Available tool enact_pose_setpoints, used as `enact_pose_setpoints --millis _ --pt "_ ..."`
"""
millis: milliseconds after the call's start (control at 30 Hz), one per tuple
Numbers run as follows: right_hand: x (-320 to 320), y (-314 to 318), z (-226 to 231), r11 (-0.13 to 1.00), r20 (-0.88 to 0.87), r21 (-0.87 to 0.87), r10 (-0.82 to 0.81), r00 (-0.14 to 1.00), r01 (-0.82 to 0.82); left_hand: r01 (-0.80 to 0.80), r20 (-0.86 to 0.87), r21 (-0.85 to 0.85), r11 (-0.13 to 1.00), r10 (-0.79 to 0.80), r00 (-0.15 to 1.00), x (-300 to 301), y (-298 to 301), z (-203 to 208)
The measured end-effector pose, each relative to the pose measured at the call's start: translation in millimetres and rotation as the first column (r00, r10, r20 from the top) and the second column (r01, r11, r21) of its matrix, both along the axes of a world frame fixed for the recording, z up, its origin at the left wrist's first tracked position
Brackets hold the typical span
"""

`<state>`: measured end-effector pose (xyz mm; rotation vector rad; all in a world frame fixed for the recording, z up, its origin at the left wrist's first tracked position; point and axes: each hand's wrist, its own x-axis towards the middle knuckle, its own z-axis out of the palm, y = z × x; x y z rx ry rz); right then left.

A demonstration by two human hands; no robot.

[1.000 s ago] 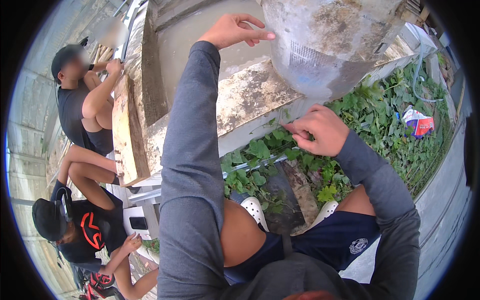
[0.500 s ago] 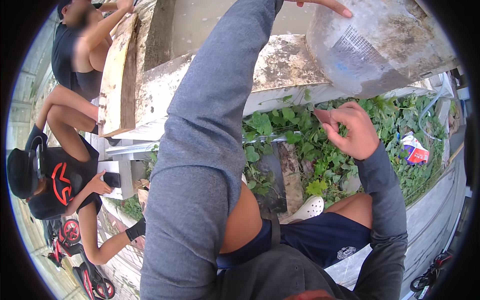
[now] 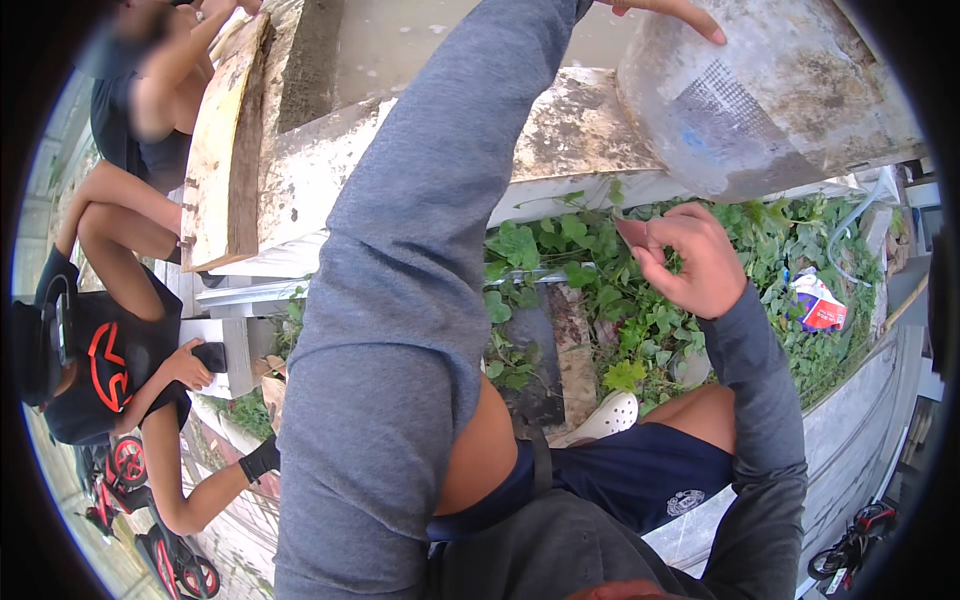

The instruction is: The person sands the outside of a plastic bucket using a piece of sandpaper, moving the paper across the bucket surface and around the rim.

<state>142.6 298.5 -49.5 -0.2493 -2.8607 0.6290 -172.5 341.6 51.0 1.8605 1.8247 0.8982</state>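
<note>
Container: we see a big, dirty, translucent plastic container (image 3: 770, 100) at the upper right, tilted, its rounded end hanging past the edge of a stained concrete ledge (image 3: 570, 135).
Left hand: our left hand (image 3: 665, 10) is raised at the top edge of the view, fingers stretched flat on the upper side of the container; it touches rather than grips, and most of the hand is cut off by the picture's rim.
Right hand: our right hand (image 3: 690, 260) hovers just below the container, apart from it, fingers loosely curled with thumb and forefinger close together; we cannot tell whether anything small sits between them.
Sleeves: both our arms wear grey long sleeves (image 3: 420, 300); the left one crosses the middle of the view.
Below: green leafy weeds (image 3: 600, 270) cover the ground under the ledge, with a white clog (image 3: 605, 420) on our foot among them.
Litter: a crumpled red and white wrapper (image 3: 815, 305) lies in the weeds at the right.
Left side: a wooden plank (image 3: 225, 150) leans on the ledge, and two other people (image 3: 110, 350) crouch beside it, well apart from us.
</note>
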Motion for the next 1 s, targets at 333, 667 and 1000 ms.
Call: enact_pose_setpoints --millis 333,667,1000 --pt "-5.6 -0.8 -4.1 1.000 -0.028 0.001 0.029 0.999 -0.029 0.005 0.007 -0.025 1.000 -0.005 1.000 -5.3 -3.5 -6.6" --pt "-0.4 6.0 5.7 0.999 -0.046 0.033 0.010 0.999 -0.008 -0.117 0.463 0.148 0.982 0.036 0.886 -72.0 -4.9 -31.3" --pt "4.2 5.9 -3.6 1.000 -0.110 -0.005 0.011 0.994 -0.011 -0.289 0.472 0.365 0.885 0.092 0.877 -96.5 -31.9 10.6"
